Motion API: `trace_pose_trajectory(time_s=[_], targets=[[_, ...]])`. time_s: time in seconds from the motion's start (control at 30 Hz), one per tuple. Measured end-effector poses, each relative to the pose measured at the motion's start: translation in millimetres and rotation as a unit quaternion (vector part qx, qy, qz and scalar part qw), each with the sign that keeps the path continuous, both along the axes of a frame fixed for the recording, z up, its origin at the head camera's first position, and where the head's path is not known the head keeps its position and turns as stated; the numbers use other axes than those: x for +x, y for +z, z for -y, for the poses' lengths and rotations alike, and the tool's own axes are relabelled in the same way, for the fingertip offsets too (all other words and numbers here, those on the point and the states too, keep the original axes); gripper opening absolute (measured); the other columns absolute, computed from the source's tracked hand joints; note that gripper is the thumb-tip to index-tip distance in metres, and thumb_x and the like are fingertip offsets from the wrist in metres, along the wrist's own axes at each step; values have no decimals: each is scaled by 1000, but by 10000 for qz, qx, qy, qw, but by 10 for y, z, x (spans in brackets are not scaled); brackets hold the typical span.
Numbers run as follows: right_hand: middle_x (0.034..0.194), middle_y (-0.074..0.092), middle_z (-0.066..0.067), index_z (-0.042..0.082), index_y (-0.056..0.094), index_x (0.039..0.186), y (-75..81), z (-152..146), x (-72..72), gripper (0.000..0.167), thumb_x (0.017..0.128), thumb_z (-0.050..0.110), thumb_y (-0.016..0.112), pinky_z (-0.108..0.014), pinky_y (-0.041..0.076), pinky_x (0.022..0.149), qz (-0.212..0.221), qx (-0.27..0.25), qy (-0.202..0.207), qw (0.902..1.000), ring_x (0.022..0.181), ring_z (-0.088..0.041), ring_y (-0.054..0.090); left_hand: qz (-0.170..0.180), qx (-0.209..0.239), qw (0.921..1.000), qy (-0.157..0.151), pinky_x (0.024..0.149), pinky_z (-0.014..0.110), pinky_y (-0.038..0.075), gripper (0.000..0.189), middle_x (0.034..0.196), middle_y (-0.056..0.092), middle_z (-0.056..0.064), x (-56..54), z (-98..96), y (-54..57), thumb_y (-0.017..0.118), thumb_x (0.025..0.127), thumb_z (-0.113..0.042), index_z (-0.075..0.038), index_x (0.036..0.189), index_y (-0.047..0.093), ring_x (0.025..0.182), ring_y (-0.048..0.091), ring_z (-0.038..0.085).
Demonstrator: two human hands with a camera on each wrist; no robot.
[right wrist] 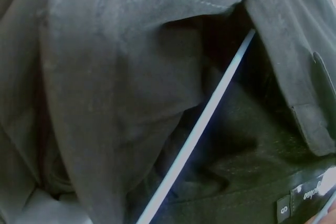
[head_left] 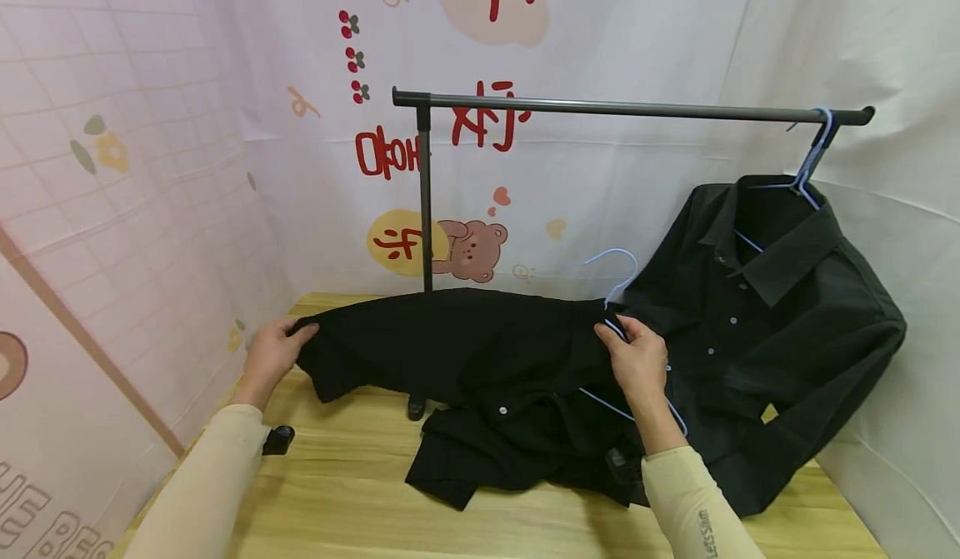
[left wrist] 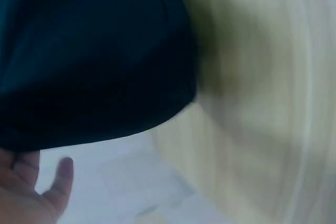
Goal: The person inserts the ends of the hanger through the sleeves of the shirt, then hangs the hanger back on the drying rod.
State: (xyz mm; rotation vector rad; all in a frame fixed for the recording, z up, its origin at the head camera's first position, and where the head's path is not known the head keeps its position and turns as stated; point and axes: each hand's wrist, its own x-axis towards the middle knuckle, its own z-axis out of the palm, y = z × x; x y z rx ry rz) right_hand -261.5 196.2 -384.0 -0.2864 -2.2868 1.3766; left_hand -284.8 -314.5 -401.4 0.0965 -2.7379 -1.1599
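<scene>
A black shirt (head_left: 465, 342) is stretched sideways above the wooden table, with a white button on its lower folds. My left hand (head_left: 272, 355) pinches the fabric at its far left end. At the collar end, my right hand (head_left: 641, 359) grips the shirt together with a light blue hanger, whose hook (head_left: 616, 249) sticks up above the fingers. One hanger bar (right wrist: 198, 124) runs inside the neck opening in the right wrist view, near a collar label (right wrist: 315, 190). The left wrist view shows dark cloth (left wrist: 100, 72) hanging over the table, blurred.
A grey metal rail (head_left: 637, 109) spans the back on a post (head_left: 426, 209). Another black shirt (head_left: 810, 326) hangs at its right end on a blue hanger (head_left: 813, 159). Printed cloth walls (head_left: 637, 34) enclose the wooden table (head_left: 337, 492). A dark rack foot (head_left: 279, 440) stands by the left sleeve.
</scene>
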Motion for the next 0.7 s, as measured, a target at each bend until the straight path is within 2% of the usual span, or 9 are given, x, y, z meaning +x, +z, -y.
trace_pose_trajectory(time_s=[0.07, 0.17, 0.27, 0.37, 0.43, 0.5, 0.57, 0.63, 0.7], targets=[[106, 72, -16, 4, 72, 114, -7, -13, -13, 35, 91, 30, 74, -35, 40, 77, 8, -23, -4, 10000, 90, -24, 57, 71, 212, 9997, -22, 99, 59, 41, 68, 132, 53, 34, 31, 98, 122, 48, 102, -51, 8, 135, 54, 126, 46, 50], [107, 72, -16, 4, 72, 115, -28, -33, -35, 35, 91, 30, 74, -35, 40, 77, 31, -43, -3, 10000, 90, -24, 57, 57, 928, 9956, -94, 82, 46, 51, 64, 96, 65, 23, 77, 216, 279, 54, 97, -57, 5, 108, 64, 99, 60, 38], [108, 72, -16, 4, 72, 115, -52, -47, -55, 36, 90, 30, 75, -34, 41, 77, 61, -33, 47, 10000, 91, -24, 58, 37, 2091, 9769, -433, 58, 33, 47, 45, 64, 51, 3, 119, 315, 378, 62, 97, -46, -8, 76, 53, 64, 55, 21], [108, 72, -16, 4, 72, 115, -68, -55, -65, 36, 91, 30, 75, -35, 41, 77, 103, -35, 56, 9999, 92, -25, 57, 354, 2770, 9552, -983, 55, 28, 49, 35, 62, 53, -5, 148, 393, 424, 64, 98, -31, -16, 70, 49, 58, 58, 12], [108, 72, -16, 4, 72, 114, -71, -60, -68, 35, 91, 30, 74, -36, 40, 78, 101, -47, 19, 9999, 92, -26, 57, 545, 2410, 9617, -1190, 57, 29, 47, 32, 62, 49, -3, 158, 437, 431, 66, 98, -28, -15, 73, 49, 60, 54, 14], [109, 71, -16, 5, 72, 114, -72, -70, -72, 35, 91, 31, 74, -37, 40, 78, 117, -12, -42, 9999, 93, -26, 57, 732, 1541, 9767, -1303, 67, 34, 48, 34, 73, 54, 6, 170, 480, 428, 67, 97, -31, -12, 76, 47, 76, 56, 22], [110, 71, -16, 5, 72, 115, -72, -82, -77, 35, 91, 31, 74, -38, 40, 79, 151, 29, -81, 9998, 94, -27, 57, 912, 596, 9843, -1389, 68, 36, 41, 39, 75, 45, 9, 176, 541, 404, 69, 95, -32, -10, 76, 42, 77, 48, 25], [110, 71, -16, 6, 72, 115, -77, -98, -84, 36, 91, 32, 74, -39, 39, 80, 198, 108, -98, 9997, 95, -28, 57, 1170, -76, 9815, -1511, 74, 40, 44, 37, 83, 50, 17, 196, 613, 372, 69, 94, -32, -6, 79, 48, 87, 51, 32], [110, 71, -16, 6, 72, 116, -86, -113, -90, 36, 91, 32, 74, -39, 39, 80, 242, 180, -87, 9995, 96, -29, 57, 1414, -426, 9763, -1579, 72, 39, 43, 37, 79, 48, 13, 217, 709, 307, 68, 95, -26, -5, 75, 46, 80, 51, 29]])
